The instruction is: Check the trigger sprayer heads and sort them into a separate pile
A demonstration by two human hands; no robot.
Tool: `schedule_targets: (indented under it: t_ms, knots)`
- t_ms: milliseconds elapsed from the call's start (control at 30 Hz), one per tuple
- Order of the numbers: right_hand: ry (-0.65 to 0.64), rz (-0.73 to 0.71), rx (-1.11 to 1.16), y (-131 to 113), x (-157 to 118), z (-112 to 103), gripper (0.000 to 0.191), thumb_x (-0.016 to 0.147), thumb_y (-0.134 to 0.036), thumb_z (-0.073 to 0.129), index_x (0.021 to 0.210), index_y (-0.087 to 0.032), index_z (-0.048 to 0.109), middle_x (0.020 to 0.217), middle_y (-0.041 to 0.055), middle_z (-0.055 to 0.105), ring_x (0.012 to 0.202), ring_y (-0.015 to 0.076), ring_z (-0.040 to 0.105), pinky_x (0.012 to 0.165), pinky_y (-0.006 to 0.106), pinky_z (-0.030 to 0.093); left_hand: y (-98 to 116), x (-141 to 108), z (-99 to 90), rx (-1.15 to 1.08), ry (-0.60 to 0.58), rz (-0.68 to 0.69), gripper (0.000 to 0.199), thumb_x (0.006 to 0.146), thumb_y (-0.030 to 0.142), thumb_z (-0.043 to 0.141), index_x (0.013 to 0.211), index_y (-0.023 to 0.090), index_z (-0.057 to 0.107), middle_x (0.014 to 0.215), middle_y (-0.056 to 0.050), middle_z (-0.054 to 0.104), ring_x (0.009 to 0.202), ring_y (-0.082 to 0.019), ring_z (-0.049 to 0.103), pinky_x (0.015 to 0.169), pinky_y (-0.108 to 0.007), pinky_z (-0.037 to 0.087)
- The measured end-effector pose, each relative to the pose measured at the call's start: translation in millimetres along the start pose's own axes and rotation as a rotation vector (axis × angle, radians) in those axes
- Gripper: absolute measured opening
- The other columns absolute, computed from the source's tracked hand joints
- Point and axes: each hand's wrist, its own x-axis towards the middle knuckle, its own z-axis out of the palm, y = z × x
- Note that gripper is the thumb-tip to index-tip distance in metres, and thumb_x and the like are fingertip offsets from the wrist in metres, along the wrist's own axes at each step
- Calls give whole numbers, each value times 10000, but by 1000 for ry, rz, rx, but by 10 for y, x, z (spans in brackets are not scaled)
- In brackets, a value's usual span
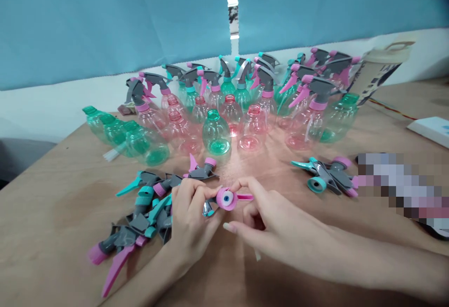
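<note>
My left hand (194, 213) is closed round a trigger spray head (226, 198) with a pink collar, whose round underside faces me. Its pink trigger points right. My right hand (263, 216) is beside it, index fingertip at the collar's top edge, thumb held apart below, other fingers curled. A teal and grey part (208, 210) shows just under my left fingers; whether it belongs to another spray head I cannot tell. Loose pink, teal and grey spray heads (140, 223) lie heaped left of my left hand, partly hidden by it. More spray heads (328, 176) lie to the right.
Behind my hands stand several clear pink bottles (251, 129) and green bottles (216, 134) without heads. Further back are bottles fitted with spray heads (317, 106). A lidded cup (379, 71) stands at the back right; a blurred-out flat object (403, 188) lies at right.
</note>
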Motion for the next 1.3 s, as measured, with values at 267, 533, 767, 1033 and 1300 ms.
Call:
schedule_targets:
  t_ms: [267,533,767,1033,1300]
  knots:
    - [39,-26,-16,23,4,85,259,826,-212,516,1066,-225,420,560,-101,458,487,85,436,473,207,324,1,3,7,13,-10,13,106,843,244,581,774,180,532,718,-1,484,664,-160,476,611,-307,322]
    - [75,-160,-269,79,107,8,113,877,-270,477,952,-186,458,613,-45,566,489,107,495,461,227,291,-2,-11,6,-28,-97,17,95,831,249,555,778,178,523,728,-5,491,685,-173,485,618,-313,316]
    - [55,-235,-526,183,184,3,225,906,-369,482,961,-152,497,643,14,629,501,164,554,443,245,243,-32,-33,45,-67,-139,2,190,863,352,541,783,183,507,740,-9,499,694,-176,489,620,-312,322]
    - [48,-318,-349,169,189,-94,205,909,-339,503,1010,-169,555,771,14,657,609,126,576,523,226,357,-8,34,2,-93,-88,-34,151,822,304,606,768,187,527,727,1,505,667,-165,488,598,-294,347]
    - [115,-414,-331,-7,115,-342,122,890,-244,543,838,-190,639,737,-17,660,637,98,573,583,212,404,35,58,0,-248,-188,-235,140,758,239,662,737,196,530,731,10,496,667,-152,478,589,-276,371]
